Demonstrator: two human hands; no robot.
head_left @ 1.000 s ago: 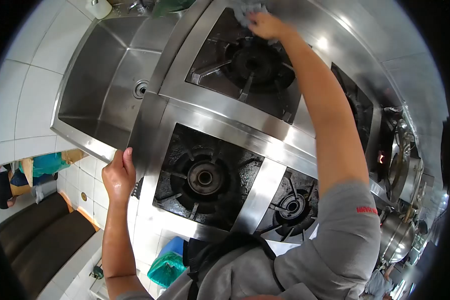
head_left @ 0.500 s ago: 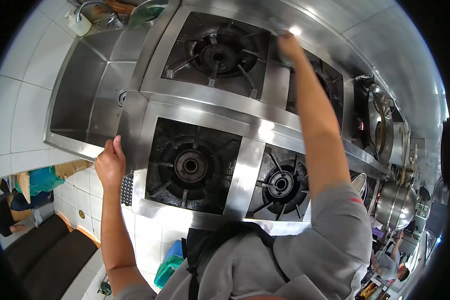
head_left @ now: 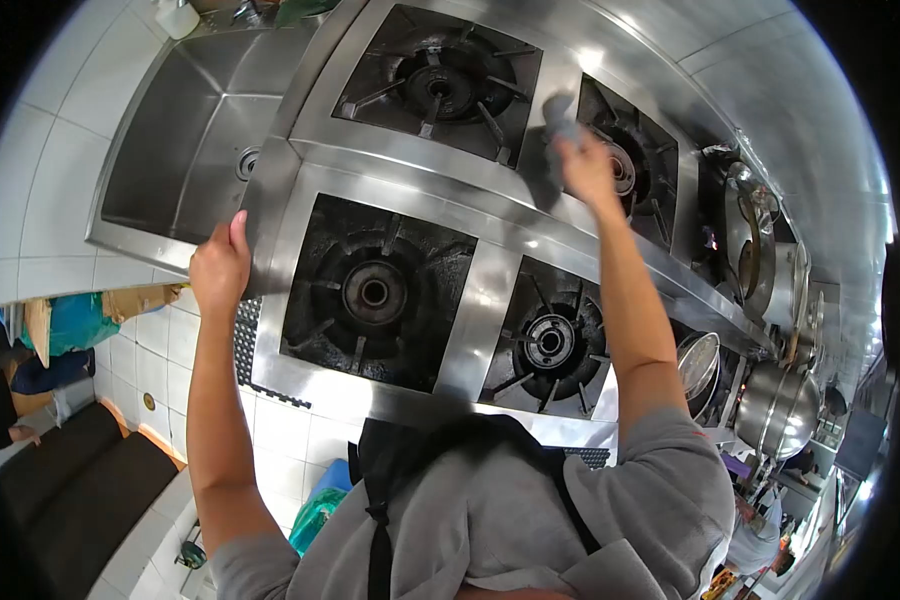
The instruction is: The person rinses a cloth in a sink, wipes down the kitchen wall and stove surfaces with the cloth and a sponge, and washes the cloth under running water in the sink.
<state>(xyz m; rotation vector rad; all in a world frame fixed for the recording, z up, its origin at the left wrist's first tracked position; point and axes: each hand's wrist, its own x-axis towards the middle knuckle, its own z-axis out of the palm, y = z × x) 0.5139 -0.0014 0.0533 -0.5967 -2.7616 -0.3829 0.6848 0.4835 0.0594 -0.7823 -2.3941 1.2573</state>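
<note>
My right hand (head_left: 586,168) is closed on a grey cloth (head_left: 560,118), blurred by motion, over the steel strip between the two back burners. Beside it lie the back left burner (head_left: 440,92) and the back right burner (head_left: 625,165). At the left, my left hand (head_left: 220,262) wraps round the front steel edge where the sink (head_left: 160,170) meets the stove (head_left: 460,385), thumb pointing up. Nearer my body are the front left burner (head_left: 374,292) and the front right burner (head_left: 550,342), with black grates and no pots on them.
A raised steel ledge (head_left: 420,185) divides the burner rows. To the right stand a wire strainer (head_left: 700,365), a large steel pot (head_left: 778,408) and several pans. A soap bottle (head_left: 177,18) is behind the sink. Another person (head_left: 755,540) is at far right.
My right hand has come back toward me with the cloth, from the rear edge along the steel strip. My left hand keeps its hold while the view has shifted.
</note>
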